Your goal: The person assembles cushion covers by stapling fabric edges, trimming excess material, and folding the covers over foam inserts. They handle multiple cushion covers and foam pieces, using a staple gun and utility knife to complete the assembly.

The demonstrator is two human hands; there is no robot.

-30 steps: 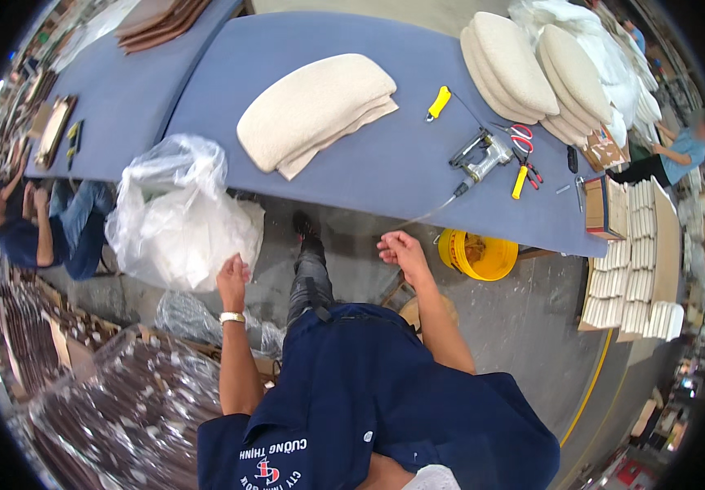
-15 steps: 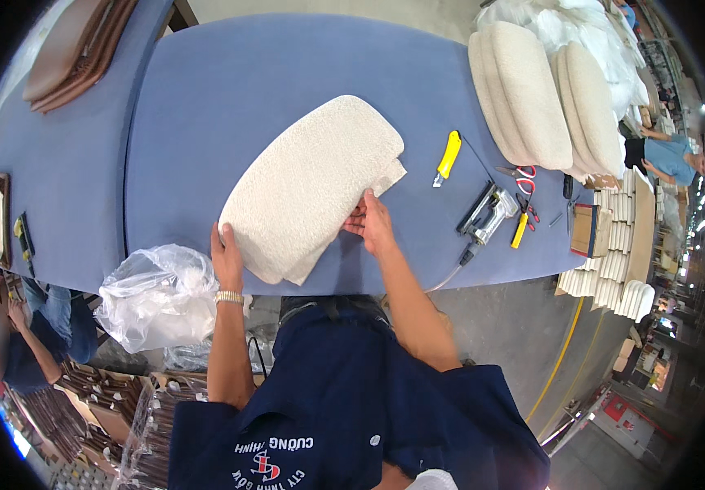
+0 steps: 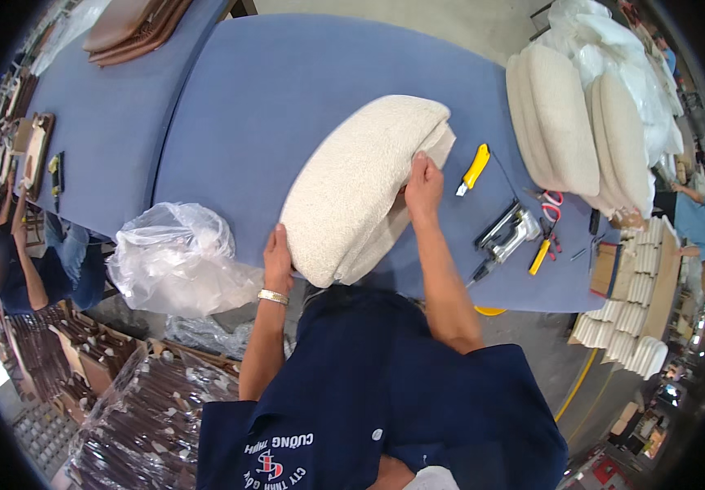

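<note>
A cream, textured-fabric cushion panel (image 3: 360, 184) with a rounded outline is tilted over the blue table, its near right edge raised so that a fold of loose fabric (image 3: 385, 242) shows beneath. My left hand (image 3: 279, 260) holds the panel's lower left edge, thumb side up, its other fingers partly hidden behind it. At the right edge my right hand (image 3: 423, 186) pinches the fabric border between thumb and fingers. Nearest to that hand lies a yellow utility knife (image 3: 474, 170), and beyond it a pneumatic staple gun (image 3: 509, 233).
Red-handled scissors (image 3: 551, 206) and yellow-handled pliers (image 3: 540, 256) lie right of the staple gun on the blue table (image 3: 271, 90). Matching cushions (image 3: 554, 118) are stacked at the far right. Crumpled clear plastic (image 3: 177, 257) bulges at the near left; a co-worker (image 3: 30, 261) stands beyond.
The panel has tipped up, showing more of its underside. My right hand has moved up along its right edge and now pinches the fabric there. The whole view has shifted, too.
</note>
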